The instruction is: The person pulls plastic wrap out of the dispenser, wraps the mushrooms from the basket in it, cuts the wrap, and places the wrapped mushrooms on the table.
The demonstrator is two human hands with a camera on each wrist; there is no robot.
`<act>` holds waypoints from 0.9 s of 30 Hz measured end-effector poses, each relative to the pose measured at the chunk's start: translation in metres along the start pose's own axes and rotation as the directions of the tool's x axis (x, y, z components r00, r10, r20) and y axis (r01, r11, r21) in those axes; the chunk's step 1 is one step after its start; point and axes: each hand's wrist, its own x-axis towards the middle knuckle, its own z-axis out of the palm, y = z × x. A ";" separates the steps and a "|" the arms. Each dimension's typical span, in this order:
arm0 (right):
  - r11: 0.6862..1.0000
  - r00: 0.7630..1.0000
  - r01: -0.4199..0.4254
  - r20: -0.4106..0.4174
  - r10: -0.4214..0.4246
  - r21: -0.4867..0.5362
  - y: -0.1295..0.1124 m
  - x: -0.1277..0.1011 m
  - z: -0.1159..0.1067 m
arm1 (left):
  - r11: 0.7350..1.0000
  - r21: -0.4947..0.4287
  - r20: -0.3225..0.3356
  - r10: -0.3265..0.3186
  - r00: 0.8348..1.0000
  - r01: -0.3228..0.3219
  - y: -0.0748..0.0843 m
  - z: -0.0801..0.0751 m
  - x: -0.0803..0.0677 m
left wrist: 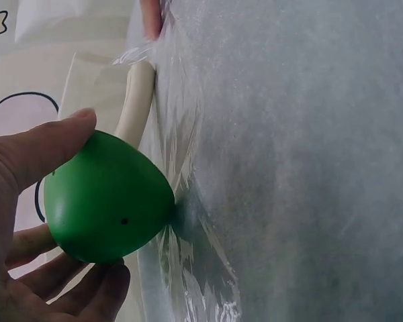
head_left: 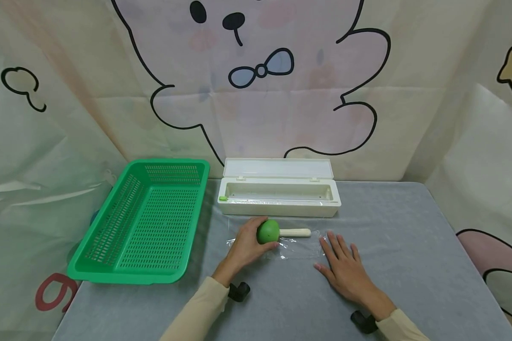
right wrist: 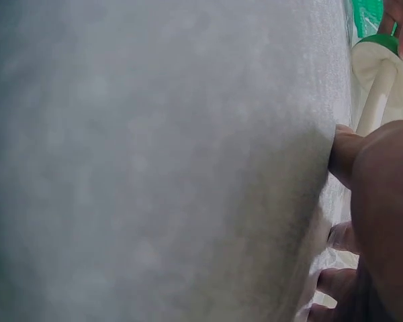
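Observation:
A toy mushroom with a green cap (head_left: pixel 268 231) and a long white stem (head_left: pixel 296 232) lies on its side over a sheet of clear plastic film (head_left: pixel 291 251), the stem pointing right. My left hand (head_left: pixel 247 242) holds the cap, thumb on one side and fingers curled round the other, as the left wrist view shows of the cap (left wrist: pixel 111 201). Flat on the table, my right hand (head_left: pixel 345 270) has its fingers spread, the fingertips at the film's right end. From the right wrist view, the cap's pale underside (right wrist: pixel 369 60) shows past my right thumb (right wrist: pixel 346 154).
Behind the film stands a long white box (head_left: pixel 277 209) with its lid (head_left: pixel 277 168) raised and a small green slider (head_left: pixel 223 198) on its front edge. A green perforated basket (head_left: pixel 128 277) sits at the left. Grey cloth (head_left: pixel 409 246) covers the table; printed curtains hang around it.

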 end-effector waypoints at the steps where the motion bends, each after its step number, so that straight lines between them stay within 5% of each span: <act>1: 1.000 1.000 -0.005 0.007 0.005 -0.006 -0.001 0.000 -0.001 | 1.000 0.004 0.001 -0.002 1.000 0.002 0.000 0.000 0.000; 9: 1.000 1.000 -0.016 0.017 0.016 -0.007 -0.002 0.001 -0.005 | 0.999 0.037 -0.026 0.015 1.000 -0.014 -0.001 -0.003 -0.006; 18: 0.999 0.998 0.046 -0.036 -0.046 -0.011 0.000 0.004 -0.011 | 0.981 0.194 -0.032 0.014 0.999 -0.008 -0.020 -0.022 -0.034; 27: 0.987 0.948 0.161 -0.275 -0.161 -0.024 0.006 0.010 -0.011 | 0.929 0.359 0.058 0.074 0.996 -0.090 -0.038 -0.042 -0.048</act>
